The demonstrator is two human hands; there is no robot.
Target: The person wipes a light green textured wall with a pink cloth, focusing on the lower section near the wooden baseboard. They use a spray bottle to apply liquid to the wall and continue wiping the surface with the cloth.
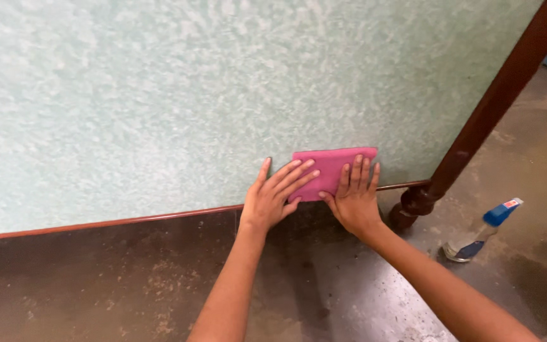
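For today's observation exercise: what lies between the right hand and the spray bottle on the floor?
In the head view, the turned dark wooden post stands between the right hand and the spray bottle.

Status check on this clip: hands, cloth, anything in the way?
Left hand and right hand both flat on pink cloth, pressing it to the green panel. Spray bottle stands on floor at right, apart.

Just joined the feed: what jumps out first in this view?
The pink cloth stands out, pressed flat on the mottled pale-green panel by the left hand and right hand, near the panel's lower wooden edge. To the right, a dark turned wooden post slants down to the floor, and a spray bottle with a blue nozzle lies on the concrete floor.
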